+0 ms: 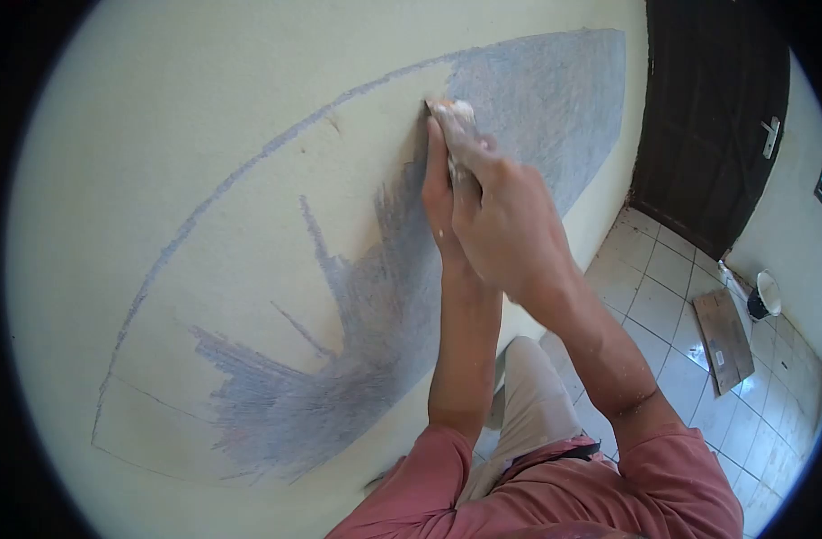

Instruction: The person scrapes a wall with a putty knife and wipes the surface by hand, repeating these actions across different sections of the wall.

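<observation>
A pale yellow wall [204, 108] carries a large curved outline, with grey scraped areas [546, 99] at the upper right and lower middle. My right hand [501, 202] is closed around the handle of a scraper-like tool [447, 110], whose dark edge meets the wall near the top of the outline. Just left of it, my left hand [439, 184] is raised against the tool and my right hand, its fingers pressed together. Whitish dust or paste marks the tool and my fingers. The tool's handle is mostly hidden by my right hand.
At the upper right stands a dark brown door [712, 117] with a metal handle [770, 137]. A brown board [724, 341] lies on the white tiled floor [658, 301], beside a small bucket [764, 296]. A window edge shows at the far right.
</observation>
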Motion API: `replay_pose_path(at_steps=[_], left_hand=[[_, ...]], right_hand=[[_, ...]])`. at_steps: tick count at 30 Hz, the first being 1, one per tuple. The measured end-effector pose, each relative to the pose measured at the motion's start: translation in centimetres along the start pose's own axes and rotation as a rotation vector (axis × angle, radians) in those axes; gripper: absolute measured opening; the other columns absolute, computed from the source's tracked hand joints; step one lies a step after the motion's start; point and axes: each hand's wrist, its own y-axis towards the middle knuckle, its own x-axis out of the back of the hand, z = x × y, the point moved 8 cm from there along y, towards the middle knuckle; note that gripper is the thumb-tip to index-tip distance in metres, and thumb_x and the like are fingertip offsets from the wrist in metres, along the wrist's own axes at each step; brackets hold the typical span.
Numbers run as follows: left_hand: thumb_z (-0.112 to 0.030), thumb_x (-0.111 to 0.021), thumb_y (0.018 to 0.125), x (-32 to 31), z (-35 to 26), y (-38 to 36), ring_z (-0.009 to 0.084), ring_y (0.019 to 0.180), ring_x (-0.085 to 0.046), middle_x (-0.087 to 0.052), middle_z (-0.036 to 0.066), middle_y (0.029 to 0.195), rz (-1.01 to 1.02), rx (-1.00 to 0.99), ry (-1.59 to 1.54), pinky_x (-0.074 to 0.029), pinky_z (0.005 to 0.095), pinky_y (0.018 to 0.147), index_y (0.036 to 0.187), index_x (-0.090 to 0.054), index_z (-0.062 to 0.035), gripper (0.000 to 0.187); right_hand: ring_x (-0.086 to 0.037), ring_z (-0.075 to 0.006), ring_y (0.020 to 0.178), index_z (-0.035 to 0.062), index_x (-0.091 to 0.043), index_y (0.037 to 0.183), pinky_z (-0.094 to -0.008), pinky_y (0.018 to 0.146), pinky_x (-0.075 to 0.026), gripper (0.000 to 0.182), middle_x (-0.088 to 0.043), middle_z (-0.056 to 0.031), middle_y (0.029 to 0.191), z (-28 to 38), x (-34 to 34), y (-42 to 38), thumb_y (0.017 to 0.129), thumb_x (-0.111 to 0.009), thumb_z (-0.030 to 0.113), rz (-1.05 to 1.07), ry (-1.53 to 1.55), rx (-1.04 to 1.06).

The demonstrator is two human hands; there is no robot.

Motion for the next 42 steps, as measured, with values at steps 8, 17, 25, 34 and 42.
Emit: replay_pose_path(at_steps=[8,17,25,34,42], left_hand=[[-0.038,-0.034,0.099,2.6,0.9,-4.3,0.0052,0.056,-0.041,-0.044,-0.003,0.070,-0.174,-0.008,-0.073,-0.036,0.0211,0.048,0.094,-0.051,-0.0101,0.033],[-0.038,-0.031,0.100,-0.8,-0.7,-2.0,0.0047,0.055,-0.039,-0.042,-0.004,0.068,-0.046,-0.128,0.275,-0.036,0.0202,0.047,0.096,-0.051,-0.0099,0.034],[-0.042,-0.032,0.099,3.6,1.0,-3.6,0.0035,0.055,-0.039,-0.042,-0.005,0.067,-0.114,-0.045,0.103,-0.035,0.0199,0.048,0.095,-0.053,-0.0130,0.036],[-0.032,-0.032,0.100,0.1,0.0,-2.4,0.0041,0.059,-0.042,-0.045,-0.003,0.074,-0.024,-0.212,0.265,-0.038,0.0217,0.051,0.106,-0.053,-0.0111,0.030],[-0.028,-0.031,0.100,-0.1,0.5,0.8,0.0038,0.065,-0.043,-0.046,-0.002,0.078,-0.065,-0.135,0.167,-0.040,0.0207,0.055,0.117,-0.049,-0.0089,0.031]], right_hand=[[-0.061,-0.0406,0.071,-0.0010,-0.051,0.121,-0.0445,0.064,-0.050,0.039,-0.059,-0.0281,0.083,-0.4,-1.0,-3.2,0.084,-0.042,0.006,0.141,0.014,0.014],[-0.061,-0.0424,0.072,-0.0035,-0.051,0.121,-0.0463,0.064,-0.050,0.039,-0.059,-0.0296,0.082,-0.6,0.0,-0.4,0.084,-0.042,0.005,0.060,0.045,-0.009],[-0.062,-0.0418,0.076,-0.0022,-0.053,0.119,-0.0452,0.067,-0.051,0.036,-0.059,-0.0314,0.088,-0.8,-1.6,-3.5,0.085,-0.041,0.005,0.062,0.039,0.053],[-0.061,-0.0424,0.073,-0.0030,-0.058,0.107,-0.0446,0.067,-0.051,0.029,-0.059,-0.0301,0.084,0.1,0.8,-0.5,0.086,-0.040,0.007,0.075,-0.031,0.044],[-0.060,-0.0416,0.074,-0.0041,-0.058,0.101,-0.0433,0.066,-0.050,0.026,-0.060,-0.0275,0.083,-0.5,1.3,1.5,0.087,-0.040,0.006,0.036,0.029,-0.068]])
